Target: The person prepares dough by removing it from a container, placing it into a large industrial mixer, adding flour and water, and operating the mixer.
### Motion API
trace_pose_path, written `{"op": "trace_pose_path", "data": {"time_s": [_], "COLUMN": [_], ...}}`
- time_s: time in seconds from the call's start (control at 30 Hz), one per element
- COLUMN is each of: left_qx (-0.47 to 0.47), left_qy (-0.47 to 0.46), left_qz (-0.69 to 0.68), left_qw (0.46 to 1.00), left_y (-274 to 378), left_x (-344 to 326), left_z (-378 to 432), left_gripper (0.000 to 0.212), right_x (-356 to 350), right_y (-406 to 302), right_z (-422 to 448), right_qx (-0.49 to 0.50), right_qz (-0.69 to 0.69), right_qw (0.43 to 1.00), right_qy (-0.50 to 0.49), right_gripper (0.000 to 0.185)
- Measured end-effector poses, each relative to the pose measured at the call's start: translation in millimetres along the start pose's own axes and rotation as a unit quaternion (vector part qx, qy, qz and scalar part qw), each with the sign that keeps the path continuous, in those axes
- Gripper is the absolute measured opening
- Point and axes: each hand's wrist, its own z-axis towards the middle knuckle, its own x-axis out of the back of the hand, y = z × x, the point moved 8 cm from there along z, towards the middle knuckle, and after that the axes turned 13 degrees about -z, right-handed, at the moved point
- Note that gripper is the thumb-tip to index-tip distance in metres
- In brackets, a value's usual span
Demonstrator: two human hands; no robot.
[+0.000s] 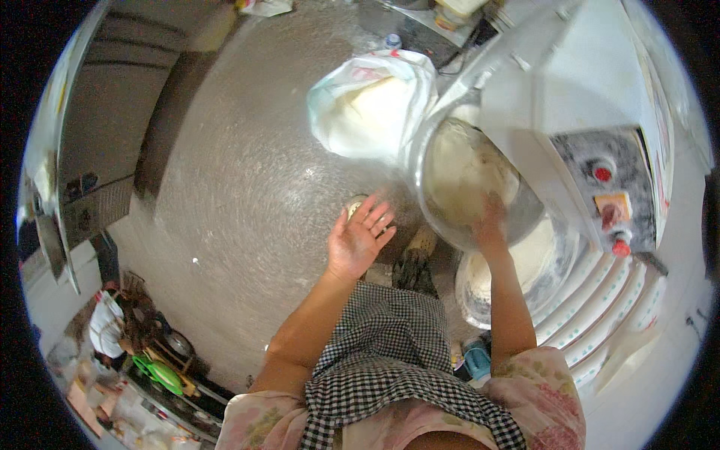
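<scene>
My left hand (360,236) is held palm up over the floor with its fingers spread, holding nothing. My right hand (490,216) reaches into the round metal bowl (423,211) of a large white mixer (585,73). That hand is blurred, and its fingertips are at a pale doughy or floury mass (464,163) in the bowl; whether they grip any of it cannot be told. An open white plastic sack (332,121) of white powder, probably flour, stands beside the bowl. Below the bowl, partly behind my right forearm, is a wide basin (475,320) of white powder.
The mixer has a control panel (633,152) with red knobs. Stacked white sacks (596,315) lie at the right. A blue container (477,360) is near my right elbow. At lower left, a person in white (107,326) is near a counter with a green object (157,374).
</scene>
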Motion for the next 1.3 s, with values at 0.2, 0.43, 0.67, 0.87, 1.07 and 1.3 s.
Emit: {"op": "trace_pose_path", "data": {"time_s": [0.2,0.43,0.67,0.87,1.07,1.3], "left_qx": [-0.102,-0.209,-0.254,-0.269,-0.251,-0.127], "left_qy": [0.047,0.266,0.345,0.418,0.185,-0.024], "left_qz": [-0.015,0.092,-0.025,-0.076,-0.088,-0.136], "left_qw": [0.994,0.936,0.903,0.865,0.946,0.982], "left_y": [94.7,162.1,125.2,96.8,147.7,118.4], "left_x": [78.3,183.9,333.8,323.8,181.0,-47.4], "left_z": [-51.3,-148.2,-253.1,-229.4,-102.3,-26.0], "left_gripper": [0.058,0.055,0.046,0.045,0.054,0.046], "right_x": [69.5,-86.2,-279.1,-293.1,-211.2,4.5], "right_y": [-165.6,-260.3,-237.9,-218.1,-200.2,-156.1], "right_z": [108.4,212.5,299.6,308.1,305.3,248.5], "right_qx": [0.077,0.150,0.361,0.136,0.139,0.110], "right_qz": [0.234,0.124,-0.294,-0.161,-0.027,0.312], "right_qw": [0.965,0.949,0.860,0.933,0.983,0.944], "right_qy": [-0.094,-0.250,-0.208,-0.292,-0.121,0.010], "right_gripper": [0.041,0.038,0.045,0.053,0.048,0.027]}}
